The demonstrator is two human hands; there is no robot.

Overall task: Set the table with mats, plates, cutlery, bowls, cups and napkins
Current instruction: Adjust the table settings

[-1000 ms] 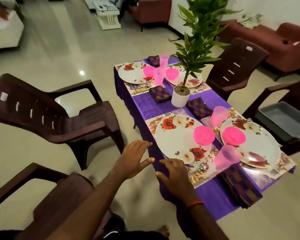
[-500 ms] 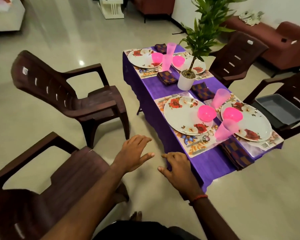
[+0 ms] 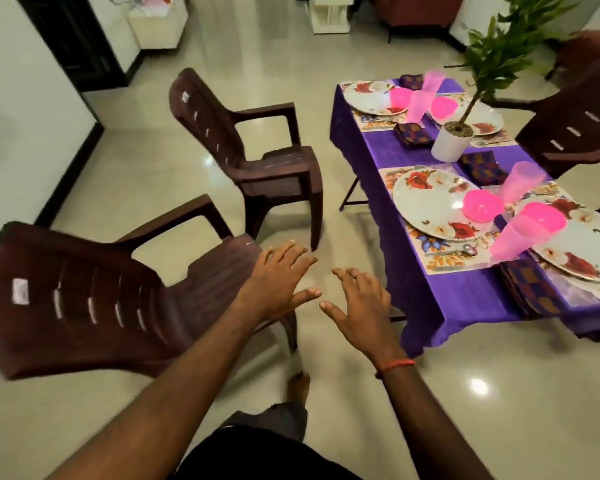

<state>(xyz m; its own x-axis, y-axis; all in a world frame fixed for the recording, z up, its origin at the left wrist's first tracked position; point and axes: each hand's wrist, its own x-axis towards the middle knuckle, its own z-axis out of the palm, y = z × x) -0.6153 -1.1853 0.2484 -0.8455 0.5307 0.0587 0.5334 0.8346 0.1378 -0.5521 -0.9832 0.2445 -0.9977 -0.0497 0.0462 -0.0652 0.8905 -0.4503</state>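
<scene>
The table [image 3: 388, 154] wears a purple cloth and stands at the right. On it lie floral mats, white flowered plates [image 3: 430, 202], pink bowls [image 3: 482, 205], pink cups [image 3: 510, 239], patterned napkins [image 3: 530, 292] and a spoon [image 3: 465, 250]. My left hand [image 3: 278, 282] and my right hand [image 3: 361, 306] hover over the floor, left of the table's near corner. Both have fingers spread and hold nothing. The left hand is just above the front edge of the near brown chair [image 3: 94, 292].
A second brown chair [image 3: 250, 157] stands beyond the near one, and another [image 3: 575, 123] is across the table. A potted plant [image 3: 454, 140] sits mid-table. A dark doorway is at top left. My bare foot [image 3: 298, 386] is on the tiled floor.
The view has swung left and back from the table. Both hands drifted away from the table edge toward the near chair, still spread and holding nothing.
</scene>
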